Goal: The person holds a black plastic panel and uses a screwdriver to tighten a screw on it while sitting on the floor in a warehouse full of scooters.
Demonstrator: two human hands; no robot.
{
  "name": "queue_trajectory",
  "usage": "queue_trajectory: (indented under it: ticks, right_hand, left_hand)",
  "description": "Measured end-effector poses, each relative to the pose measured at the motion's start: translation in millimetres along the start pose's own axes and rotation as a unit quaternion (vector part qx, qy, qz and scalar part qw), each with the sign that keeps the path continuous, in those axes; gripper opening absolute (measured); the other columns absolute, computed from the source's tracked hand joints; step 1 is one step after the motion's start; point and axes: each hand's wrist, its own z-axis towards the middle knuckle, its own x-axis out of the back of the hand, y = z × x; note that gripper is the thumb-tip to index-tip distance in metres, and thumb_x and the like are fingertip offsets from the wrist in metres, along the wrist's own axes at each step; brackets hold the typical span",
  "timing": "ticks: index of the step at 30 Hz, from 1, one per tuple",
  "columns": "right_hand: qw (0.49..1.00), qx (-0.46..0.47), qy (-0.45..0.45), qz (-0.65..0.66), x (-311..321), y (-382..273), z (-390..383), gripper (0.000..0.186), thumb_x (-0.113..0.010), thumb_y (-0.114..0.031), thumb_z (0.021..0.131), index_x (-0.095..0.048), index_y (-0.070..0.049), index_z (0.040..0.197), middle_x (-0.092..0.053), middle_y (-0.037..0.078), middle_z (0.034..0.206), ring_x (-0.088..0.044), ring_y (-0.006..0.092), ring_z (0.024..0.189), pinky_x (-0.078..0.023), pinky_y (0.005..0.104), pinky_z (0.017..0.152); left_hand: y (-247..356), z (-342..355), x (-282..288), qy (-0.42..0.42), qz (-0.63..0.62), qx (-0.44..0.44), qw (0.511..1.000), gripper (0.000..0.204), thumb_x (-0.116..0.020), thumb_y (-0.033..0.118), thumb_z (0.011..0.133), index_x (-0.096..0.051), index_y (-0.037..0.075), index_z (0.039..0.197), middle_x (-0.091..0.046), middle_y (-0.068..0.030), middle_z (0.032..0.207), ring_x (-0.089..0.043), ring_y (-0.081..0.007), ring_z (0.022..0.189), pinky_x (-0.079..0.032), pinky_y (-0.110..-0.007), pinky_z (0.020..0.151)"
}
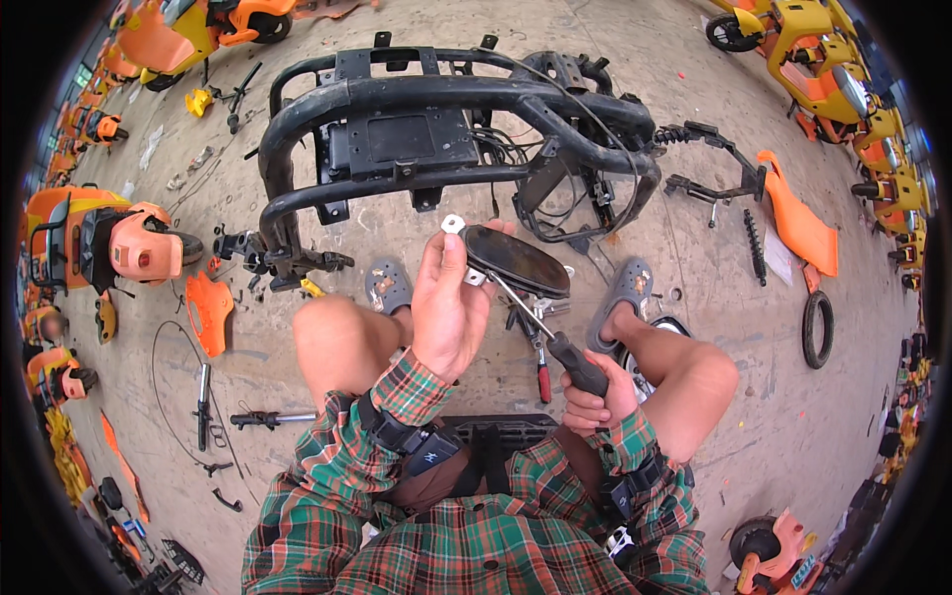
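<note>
My left hand (448, 315) grips a dark, glossy oval part (518, 262), possibly a lamp or display, by its left end. A white mounting tab (452, 224) sticks out above the fingertips, and another light tab shows at the part's lower edge. In my right hand (607, 399) is a screwdriver (577, 363) with a dark grip and a metal shaft. The shaft slants up and left to the oval part's lower edge, beside the lower tab. Whether its tip sits in a screw cannot be made out.
A black tubular scooter frame (397, 99) lies just ahead. Between my feet are several tools, one a red-handled tool (543, 382). Orange panels (798, 223), a tyre (817, 329) and a spring (756, 246) lie on the right. Yellow-orange scooters (109, 238) stand around the edges.
</note>
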Motion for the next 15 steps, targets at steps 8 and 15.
queue_trajectory:
  ticks: [8, 15]
  right_hand:
    - [1.0, -0.002, -0.014, 0.011, -0.9, 0.8, 0.1, 0.053, -0.031, -0.043, 0.098, -0.057, 0.002, 0.094, -0.034, -0.004, 0.045, -0.029, 0.0084, 0.03, -0.029, 0.0265, 0.035]
    - [0.999, 0.02, 0.027, -0.027, -2.9, 2.0, -0.8, 0.054, -0.03, -0.044, 0.098, -0.058, 0.002, 0.093, -0.034, -0.004, 0.044, -0.029, 0.0083, 0.029, -0.029, 0.026, 0.034]
  left_hand:
    - [1.6, 0.4, 3.2, 0.001, 0.002, 0.005, 1.0, 0.035, -0.035, 0.03, 0.103, -0.049, 0.002, 0.117, -0.055, -0.02, 0.124, -0.052, -0.0296, 0.118, -0.041, -0.042, 0.102]
    - [1.2, -0.2, 2.3, 0.022, -0.003, -0.006, 1.0, 0.034, -0.038, 0.03, 0.103, -0.049, 0.002, 0.117, -0.055, -0.0194, 0.125, -0.052, -0.0289, 0.118, -0.041, -0.043, 0.102]
